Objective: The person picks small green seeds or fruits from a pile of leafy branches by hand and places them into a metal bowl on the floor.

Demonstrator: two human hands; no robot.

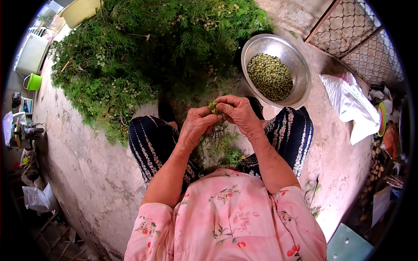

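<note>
Both my hands meet between my knees, around a small green sprig (pixel 213 106) with pale cones on it. The fingers of my left hand (pixel 199 124) are closed on the sprig from one side. My right hand (pixel 240 114) pinches at its top from the other side. Part of the sprig is hidden behind my fingers. Beyond my hands spreads a large heap of green conifer branches (pixel 100 65), dotted with pale cones. To the right of the heap, a wide metal basin (pixel 298 54) holds a mound of small green cones (pixel 270 78).
Loose green bits (pixel 228 150) lie on the concrete floor (pixel 82 152) between my legs. At right are a white sack (pixel 350 104) and a wire mesh panel (pixel 370 61). A green bucket (pixel 34 82) stands at far left. A yellow tub (pixel 80 12) sits behind the heap.
</note>
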